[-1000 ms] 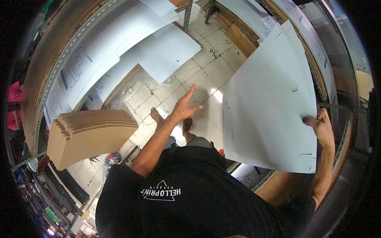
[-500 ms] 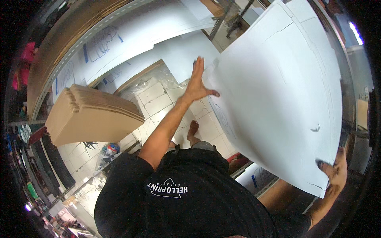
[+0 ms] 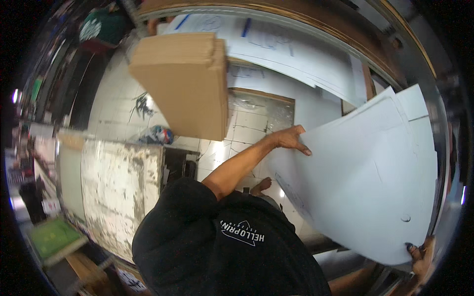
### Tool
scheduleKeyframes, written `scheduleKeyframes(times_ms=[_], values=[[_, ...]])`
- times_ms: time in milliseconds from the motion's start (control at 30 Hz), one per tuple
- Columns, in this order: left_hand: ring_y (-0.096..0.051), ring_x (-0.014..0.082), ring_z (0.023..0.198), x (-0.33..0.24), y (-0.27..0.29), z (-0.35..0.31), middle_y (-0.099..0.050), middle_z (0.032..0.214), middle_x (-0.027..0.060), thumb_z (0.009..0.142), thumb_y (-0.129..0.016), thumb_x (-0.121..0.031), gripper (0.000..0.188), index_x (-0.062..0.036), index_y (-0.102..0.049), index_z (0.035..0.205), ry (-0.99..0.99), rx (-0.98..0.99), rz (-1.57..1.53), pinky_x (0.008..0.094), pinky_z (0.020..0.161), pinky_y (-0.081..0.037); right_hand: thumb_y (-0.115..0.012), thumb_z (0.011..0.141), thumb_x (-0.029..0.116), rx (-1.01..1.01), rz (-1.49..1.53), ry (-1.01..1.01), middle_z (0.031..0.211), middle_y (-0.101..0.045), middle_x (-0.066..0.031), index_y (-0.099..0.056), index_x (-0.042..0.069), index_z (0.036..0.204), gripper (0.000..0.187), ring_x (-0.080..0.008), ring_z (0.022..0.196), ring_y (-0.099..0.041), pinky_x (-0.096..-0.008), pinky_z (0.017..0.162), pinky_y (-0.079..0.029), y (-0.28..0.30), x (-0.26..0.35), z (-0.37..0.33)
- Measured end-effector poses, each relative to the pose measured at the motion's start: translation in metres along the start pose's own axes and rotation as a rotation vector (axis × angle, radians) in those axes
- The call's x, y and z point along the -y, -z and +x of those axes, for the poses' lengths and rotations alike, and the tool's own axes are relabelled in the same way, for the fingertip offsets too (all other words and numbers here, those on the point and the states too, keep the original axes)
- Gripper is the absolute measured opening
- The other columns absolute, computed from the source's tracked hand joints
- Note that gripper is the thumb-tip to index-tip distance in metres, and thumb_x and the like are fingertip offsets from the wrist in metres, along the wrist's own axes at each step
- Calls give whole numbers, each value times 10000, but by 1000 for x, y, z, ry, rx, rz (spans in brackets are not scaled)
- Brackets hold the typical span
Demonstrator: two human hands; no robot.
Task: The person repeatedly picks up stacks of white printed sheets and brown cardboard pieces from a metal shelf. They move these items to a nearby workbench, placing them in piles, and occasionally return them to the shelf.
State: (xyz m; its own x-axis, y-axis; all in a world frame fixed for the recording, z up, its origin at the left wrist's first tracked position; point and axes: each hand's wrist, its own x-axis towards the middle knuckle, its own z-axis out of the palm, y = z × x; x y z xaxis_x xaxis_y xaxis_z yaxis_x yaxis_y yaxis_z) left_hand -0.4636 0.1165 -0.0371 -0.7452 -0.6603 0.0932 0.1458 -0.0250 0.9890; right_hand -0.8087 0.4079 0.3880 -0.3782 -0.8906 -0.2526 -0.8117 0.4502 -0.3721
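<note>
A stack of large white sheets (image 3: 355,177), bowed in the middle, spans the space between my two hands on the right. My left hand (image 3: 290,139) grips the stack's left edge, its thumb lying on the top face and its fingers partly hidden. At the lower right corner, my right hand (image 3: 421,257) pinches the sheets with the thumb on top; the other fingers are mostly out of sight. Small creases mark the top sheet, and faint drawn lines show along its lower left edge.
A thick stack of brown cardboard (image 3: 182,84) stands ahead on the left. Behind it, a metal-edged rack holds more white sheets (image 3: 296,59) with blue drawings. A worn, paint-flaked table (image 3: 118,187) stands at left, near a plastic bag (image 3: 159,134) on the tiled floor (image 3: 247,121).
The view has swung left, bringing the worn table into sight. My left hand's spread fingers have closed on the sheets' edge. The sheets now sit lower in view, still held by my right hand.
</note>
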Motion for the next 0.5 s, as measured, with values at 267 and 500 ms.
scheduleKeyframes(times_ms=[267,500], values=[[-613,114,740,-89,28,-113,-689,783,55,692,-791,-181,264,-11,-708,876,-33,-255,114,268,681,-480,-616,754,55,-23,165,281,1233,-485,-142,-329,8,1332,647,-255,1111,-476,-368,972,-340,7,-34,50],[-616,99,709,-227,48,-185,-691,793,62,699,-782,-139,255,-8,-701,902,21,-389,364,267,651,-503,-604,798,188,-46,-49,692,1243,-475,-150,-453,63,1258,501,-284,1113,-476,-440,948,-361,-27,-71,100]])
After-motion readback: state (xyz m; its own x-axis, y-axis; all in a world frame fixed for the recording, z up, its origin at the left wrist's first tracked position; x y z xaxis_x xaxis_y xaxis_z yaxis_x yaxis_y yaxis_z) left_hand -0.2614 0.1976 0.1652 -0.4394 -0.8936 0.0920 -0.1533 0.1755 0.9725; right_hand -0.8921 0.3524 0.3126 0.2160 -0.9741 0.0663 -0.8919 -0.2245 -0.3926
